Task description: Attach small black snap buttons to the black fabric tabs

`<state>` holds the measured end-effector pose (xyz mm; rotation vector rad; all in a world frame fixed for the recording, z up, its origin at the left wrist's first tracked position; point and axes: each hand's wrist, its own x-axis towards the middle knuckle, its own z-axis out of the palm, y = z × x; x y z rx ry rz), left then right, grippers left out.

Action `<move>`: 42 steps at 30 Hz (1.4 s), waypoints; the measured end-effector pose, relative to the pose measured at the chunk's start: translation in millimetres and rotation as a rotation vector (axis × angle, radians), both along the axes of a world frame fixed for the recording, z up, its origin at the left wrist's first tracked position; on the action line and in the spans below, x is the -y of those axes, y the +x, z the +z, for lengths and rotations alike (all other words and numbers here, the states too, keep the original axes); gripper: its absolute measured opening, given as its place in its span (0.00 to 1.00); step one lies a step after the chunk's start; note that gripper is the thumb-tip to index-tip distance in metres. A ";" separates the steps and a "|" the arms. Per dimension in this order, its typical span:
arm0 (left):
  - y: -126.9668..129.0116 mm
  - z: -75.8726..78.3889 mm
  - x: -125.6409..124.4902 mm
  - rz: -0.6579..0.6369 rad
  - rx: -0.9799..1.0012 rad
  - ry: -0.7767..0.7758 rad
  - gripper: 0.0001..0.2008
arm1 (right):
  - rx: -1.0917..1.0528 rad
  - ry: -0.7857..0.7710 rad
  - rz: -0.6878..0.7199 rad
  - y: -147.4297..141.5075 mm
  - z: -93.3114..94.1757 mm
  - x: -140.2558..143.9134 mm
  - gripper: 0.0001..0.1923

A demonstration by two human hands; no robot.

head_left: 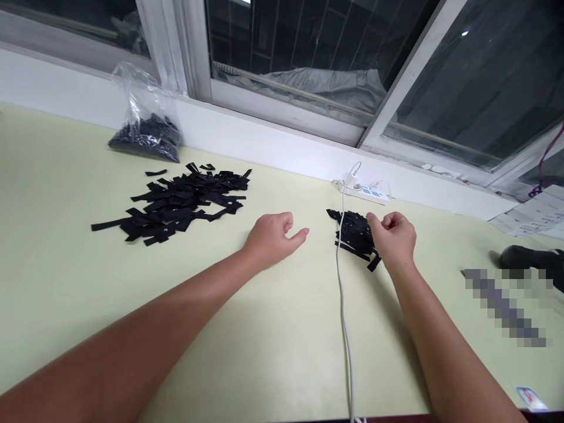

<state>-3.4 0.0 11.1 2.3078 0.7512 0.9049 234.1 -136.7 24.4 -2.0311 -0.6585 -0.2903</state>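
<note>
Small stack of black fabric strips (355,235) sits on the pale green table (264,329), and the right hand (394,238) rests curled against its edge, fingertips pinching there. Left hand (273,238) hovers loosely half-open, holding nothing, with the big strip pile (176,202) farther left.

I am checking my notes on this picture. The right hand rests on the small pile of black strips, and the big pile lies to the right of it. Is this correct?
Not quite. The head view shows the right hand on the small pile, but the big pile lies to the left of it, beyond the left hand.
</note>
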 end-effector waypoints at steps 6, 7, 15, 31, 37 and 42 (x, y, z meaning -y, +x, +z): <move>-5.7 1.6 -26.3 0.026 -0.124 0.102 0.19 | 0.071 0.077 0.292 -44.7 -16.0 -12.6 0.27; -10.6 2.3 -36.0 0.096 -0.162 0.140 0.16 | 0.101 0.050 0.338 -47.8 -18.7 -13.5 0.26; -70.2 2.5 -108.0 0.549 -0.413 0.246 0.15 | 0.195 -0.156 0.402 -37.4 -26.9 -13.0 0.25; -79.5 6.0 -106.1 0.589 -0.306 0.339 0.15 | 0.138 -0.140 0.447 -36.6 -24.4 -13.5 0.23; -62.9 22.2 -90.6 0.394 -0.261 0.323 0.14 | 0.136 -0.138 0.479 -37.1 -24.7 -15.0 0.24; -16.6 33.8 -59.8 -0.044 -0.198 0.131 0.13 | 0.023 -0.111 0.611 -44.6 -16.0 -13.7 0.17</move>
